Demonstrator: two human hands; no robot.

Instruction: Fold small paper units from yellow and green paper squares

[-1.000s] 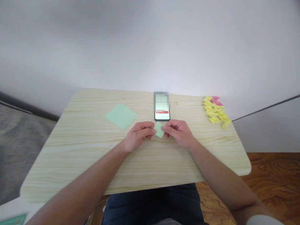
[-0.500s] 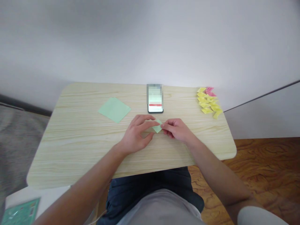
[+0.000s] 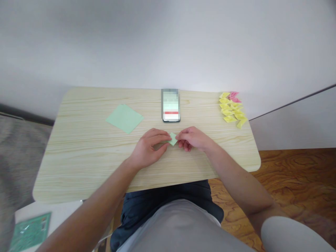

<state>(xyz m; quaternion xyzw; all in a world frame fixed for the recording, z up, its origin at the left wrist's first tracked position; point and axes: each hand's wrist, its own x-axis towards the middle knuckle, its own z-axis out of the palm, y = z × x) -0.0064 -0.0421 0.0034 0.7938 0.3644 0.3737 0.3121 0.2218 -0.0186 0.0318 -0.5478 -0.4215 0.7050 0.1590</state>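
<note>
A small square of folded light green paper (image 3: 173, 139) lies at the middle of the table, between my two hands. The fingertips of my left hand (image 3: 151, 147) rest on its left edge, the thumb close below them. My right hand (image 3: 193, 138) pinches its right corner between thumb and index finger, the other fingers curled beneath. Part of the paper is covered by my fingers. Just beyond it lies a phone (image 3: 171, 117) with a lit, partly blurred screen. Larger light green paper sheets (image 3: 125, 118) lie flat to the left.
At the table's back right sit several folded yellow paper pieces (image 3: 228, 111) and pink ones (image 3: 234, 97). The pale wooden table (image 3: 86, 147) backs onto a white wall. A green packet (image 3: 30, 231) lies on a white surface at lower left.
My left hand has let go of its pinch, spread over the folded paper, then closed in on its left edge. My right hand keeps its pinch. The camera view has shifted, showing more of my lap.
</note>
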